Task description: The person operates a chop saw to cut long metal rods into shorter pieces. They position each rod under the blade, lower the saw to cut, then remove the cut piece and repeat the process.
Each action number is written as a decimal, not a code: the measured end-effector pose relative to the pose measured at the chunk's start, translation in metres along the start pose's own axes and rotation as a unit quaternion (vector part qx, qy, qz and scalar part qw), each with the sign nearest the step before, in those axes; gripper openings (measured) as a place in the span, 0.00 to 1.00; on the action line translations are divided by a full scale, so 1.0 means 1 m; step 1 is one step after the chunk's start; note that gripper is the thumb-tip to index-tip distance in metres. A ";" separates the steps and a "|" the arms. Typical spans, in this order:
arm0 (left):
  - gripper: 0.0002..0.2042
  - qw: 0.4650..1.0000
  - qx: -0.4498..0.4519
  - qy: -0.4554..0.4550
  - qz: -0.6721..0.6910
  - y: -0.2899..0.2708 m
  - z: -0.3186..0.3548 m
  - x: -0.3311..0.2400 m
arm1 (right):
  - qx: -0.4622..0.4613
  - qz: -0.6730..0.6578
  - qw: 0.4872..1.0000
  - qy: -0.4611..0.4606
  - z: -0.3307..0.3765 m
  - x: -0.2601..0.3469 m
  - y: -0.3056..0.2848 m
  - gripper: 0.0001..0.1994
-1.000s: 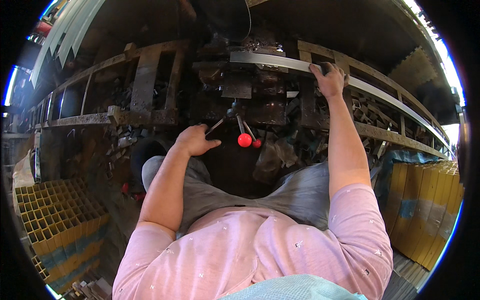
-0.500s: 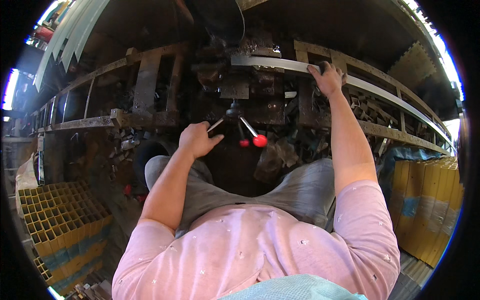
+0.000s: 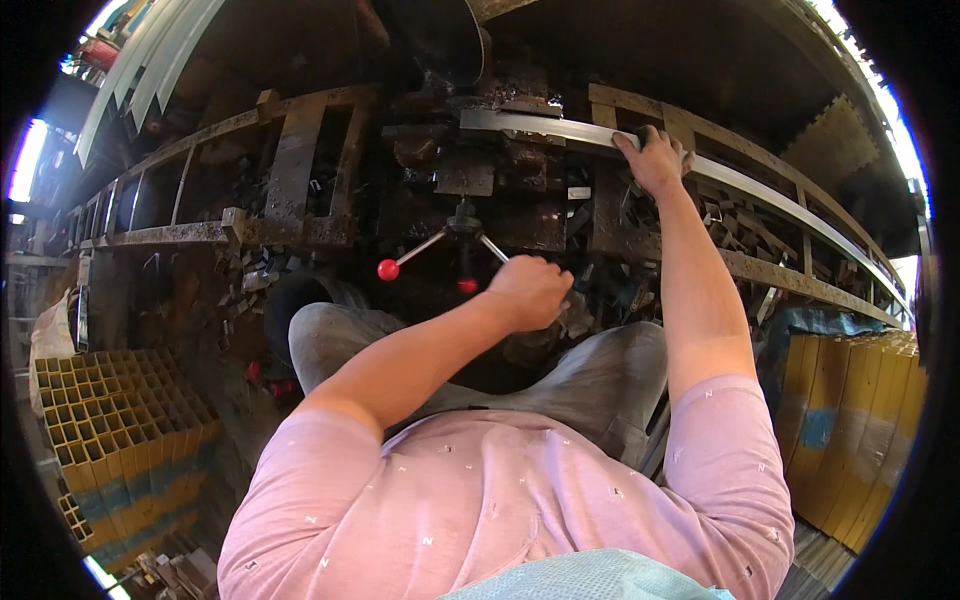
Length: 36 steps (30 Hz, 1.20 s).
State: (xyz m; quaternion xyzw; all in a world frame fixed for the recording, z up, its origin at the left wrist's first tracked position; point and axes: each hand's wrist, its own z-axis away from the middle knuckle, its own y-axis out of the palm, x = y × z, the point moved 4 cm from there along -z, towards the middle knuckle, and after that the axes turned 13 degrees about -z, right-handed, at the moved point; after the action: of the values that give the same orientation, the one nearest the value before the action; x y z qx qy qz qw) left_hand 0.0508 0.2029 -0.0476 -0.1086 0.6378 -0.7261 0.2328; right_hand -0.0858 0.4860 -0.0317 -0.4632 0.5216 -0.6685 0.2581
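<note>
My left hand (image 3: 532, 292) is closed over the end of the right-hand spoke of a three-spoke handle (image 3: 463, 225), hiding that spoke's knob. The other two spokes end in red ball knobs, one to the left (image 3: 388, 270) and one pointing toward me (image 3: 467, 286). My right hand (image 3: 657, 162) grips a long silvery metal bar (image 3: 770, 187) from above, fingers bent over its far edge. The bar's left end lies on the dark, wet-looking machine bed (image 3: 535, 175) behind the handle, and its other end runs far off to the right.
A dark rounded machine part (image 3: 445, 40) hangs above the bed. Metal rail frames (image 3: 290, 165) extend to both sides, with short metal offcuts (image 3: 735, 235) below. Bundled yellow tubes (image 3: 120, 420) stand at left, and wrapped yellow bars (image 3: 850, 420) at right.
My left hand has moved from the handle's left side to its right side. The handle's spokes have changed position. My right hand and the bar have stayed nearly where they were.
</note>
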 end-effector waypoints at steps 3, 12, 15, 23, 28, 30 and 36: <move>0.10 0.988 0.140 -0.052 -0.031 0.022 -0.020 -0.010 | -0.045 0.003 0.999 -0.007 0.000 -0.010 0.005 0.43; 0.09 0.988 0.127 -0.039 -0.073 0.046 -0.019 -0.017 | 0.042 0.009 0.999 0.014 0.021 0.008 -0.001 0.48; 0.10 0.988 0.117 -0.047 -0.088 0.053 -0.031 -0.011 | 0.025 0.012 1.000 0.002 0.013 0.002 -0.006 0.49; 0.17 0.971 -0.229 -0.060 0.025 -0.023 0.042 0.000 | -0.004 -0.381 0.906 -0.182 0.142 0.062 0.011 0.34; 0.12 0.869 -0.408 -0.280 -0.022 -0.079 0.120 0.078 | 0.277 -0.259 0.914 -0.146 0.212 0.082 0.112 0.28; 0.13 0.844 -0.353 -0.400 0.066 -0.066 0.138 0.114 | 0.363 -0.281 0.888 0.021 0.221 0.102 0.111 0.30; 0.15 0.626 -0.385 -0.255 0.629 -0.010 0.127 0.145 | 0.284 -0.147 0.947 -0.016 0.216 0.116 0.114 0.36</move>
State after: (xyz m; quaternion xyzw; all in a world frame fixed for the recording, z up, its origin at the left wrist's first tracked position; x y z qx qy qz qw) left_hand -0.0197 0.0232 -0.0375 0.0579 0.6876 -0.0345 0.7230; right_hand 0.0399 0.2538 -0.0914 -0.4531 0.2315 -0.8119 0.2862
